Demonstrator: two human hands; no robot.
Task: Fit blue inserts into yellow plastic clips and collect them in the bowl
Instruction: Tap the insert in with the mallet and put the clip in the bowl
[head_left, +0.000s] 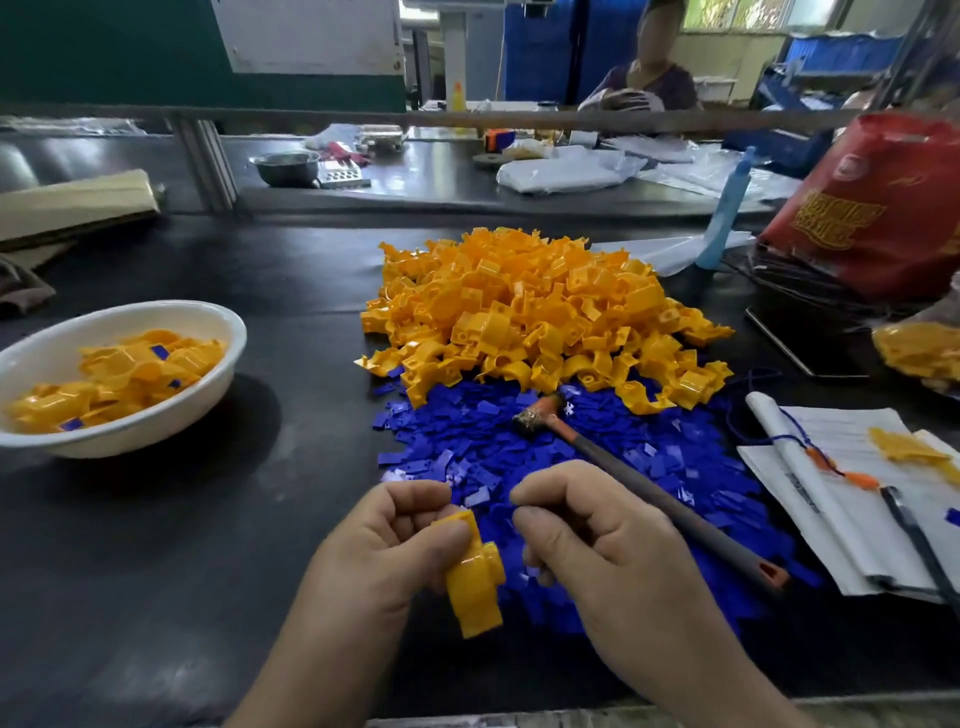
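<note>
Curled left hand (384, 540) clamps glossy yellow moulded plastic clip (475, 577); likely light, stiff, slick; best gripped at blocky body; right hand (587, 540) curled beside it; whether pinching anything, cannot tell.

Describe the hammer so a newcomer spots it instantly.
Start at the yellow clip heap mid-table; nearer the camera lies a spread of blue inserts. The hammer rests diagonally on the blue, head by the heap's edge. It is the only long, dark-handled tool among small plastic pieces.
</note>
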